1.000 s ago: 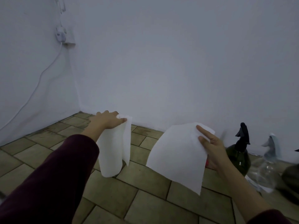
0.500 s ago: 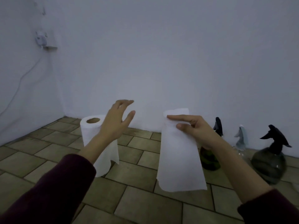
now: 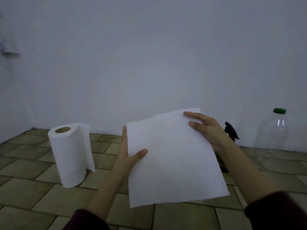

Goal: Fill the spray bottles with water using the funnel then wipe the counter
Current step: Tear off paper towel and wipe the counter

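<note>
Left hand (image 3: 127, 156) just came off the white paper towel roll (image 3: 70, 155), so now both our hands pinch the torn white paper sheet (image 3: 172, 160), right hand (image 3: 209, 130) up top, above the tan tiled table (image 3: 33, 193). Looks like wiping's next.

No text, label, brand, number or sign can be read anywhere: the paper sheet (image 3: 172, 156) is plain white, the paper towel roll (image 3: 70, 155) has no print, and the clear plastic bottle (image 3: 272, 130) with the green cap carries no label.
</note>
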